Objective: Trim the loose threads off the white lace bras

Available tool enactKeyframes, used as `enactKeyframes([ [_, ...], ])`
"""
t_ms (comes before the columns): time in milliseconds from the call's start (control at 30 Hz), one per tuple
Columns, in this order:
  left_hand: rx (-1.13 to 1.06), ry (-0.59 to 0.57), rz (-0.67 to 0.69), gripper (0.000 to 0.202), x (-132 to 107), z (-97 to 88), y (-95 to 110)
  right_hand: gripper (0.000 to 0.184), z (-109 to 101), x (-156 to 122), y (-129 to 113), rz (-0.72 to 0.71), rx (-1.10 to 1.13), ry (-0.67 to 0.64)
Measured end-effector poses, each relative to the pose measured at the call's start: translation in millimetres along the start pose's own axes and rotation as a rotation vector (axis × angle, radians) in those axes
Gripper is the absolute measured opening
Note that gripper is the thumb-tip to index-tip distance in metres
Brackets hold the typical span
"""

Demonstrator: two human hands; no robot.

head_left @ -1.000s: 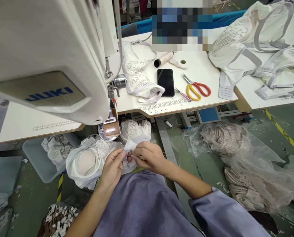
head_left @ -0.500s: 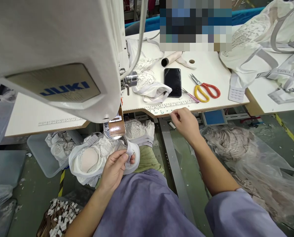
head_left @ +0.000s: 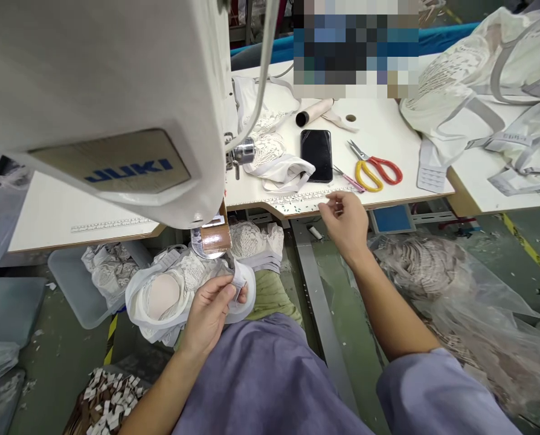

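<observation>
A white lace bra point(head_left: 163, 296) with padded cups hangs below the sewing machine's arm, over my lap. My left hand point(head_left: 212, 308) is closed, pinching the grey-white band end of this bra between thumb and fingers. At the table's front edge, my right hand point(head_left: 346, 226) has its fingers loosely curled, with thumb and forefinger tips apart; I see nothing held in it. Tiny green scraps point(head_left: 292, 208) lie on the table just left of its fingertips. The sewing machine point(head_left: 161, 175) hides part of the work area.
A phone point(head_left: 316, 156), scissors point(head_left: 373, 172), pink tweezers point(head_left: 349, 180) and a fabric roll point(head_left: 315, 112) lie on the table point(head_left: 397, 130). More bras point(head_left: 469, 103) are piled at right. A plastic bin point(head_left: 77, 290) stands low at left, and plastic-wrapped bundles point(head_left: 433, 266) lie at right.
My right hand has shifted slightly right, and its forefinger has stretched out over the table edge, away from the thumb. My left hand keeps its hold on the bra.
</observation>
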State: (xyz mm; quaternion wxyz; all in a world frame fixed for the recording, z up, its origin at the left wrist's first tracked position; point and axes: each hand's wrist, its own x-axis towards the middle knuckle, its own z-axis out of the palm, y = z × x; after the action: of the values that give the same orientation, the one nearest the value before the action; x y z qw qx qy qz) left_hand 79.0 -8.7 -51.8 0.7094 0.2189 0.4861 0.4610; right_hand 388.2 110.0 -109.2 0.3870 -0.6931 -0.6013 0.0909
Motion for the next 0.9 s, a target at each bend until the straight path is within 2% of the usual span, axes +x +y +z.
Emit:
enactKeyframes([
  [67, 0.062, 0.047, 0.034, 0.029, -1, -2.2, -3, 0.005, -7, -21, -28, -0.152, 0.074, 0.070],
  [100, 0.091, 0.065, 0.053, 0.029, -2, -3.7, -6, 0.004, -10, -36, -46, -0.260, 0.126, 0.052],
  [133, 0.115, 0.075, 0.068, 0.030, -2, -5.4, -8, 0.005, -12, -51, -64, -0.370, 0.184, 0.000],
  [200, 0.156, 0.080, 0.092, 0.030, -2, -8.7, -13, 0.019, -12, -80, -97, -0.540, 0.310, -0.151],
  [300, 0.216, 0.088, 0.129, 0.029, -2, -11.4, -16, 0.036, -1, -109, -128, -0.591, 0.427, -0.277],
  [467, 0.252, 0.148, 0.129, 0.034, -3, -11.1, -15, 0.046, 13, -115, -131, -0.598, 0.421, -0.227],
  [633, 0.232, 0.131, 0.112, 0.033, -4, -10.6, -17, 0.044, 12, -115, -126, -0.648, 0.401, -0.198],
  [900, 0.211, 0.102, 0.102, 0.029, -3, -5.9, -15, 0.054, 9, -113, -126, -0.603, 0.461, -0.244],
])
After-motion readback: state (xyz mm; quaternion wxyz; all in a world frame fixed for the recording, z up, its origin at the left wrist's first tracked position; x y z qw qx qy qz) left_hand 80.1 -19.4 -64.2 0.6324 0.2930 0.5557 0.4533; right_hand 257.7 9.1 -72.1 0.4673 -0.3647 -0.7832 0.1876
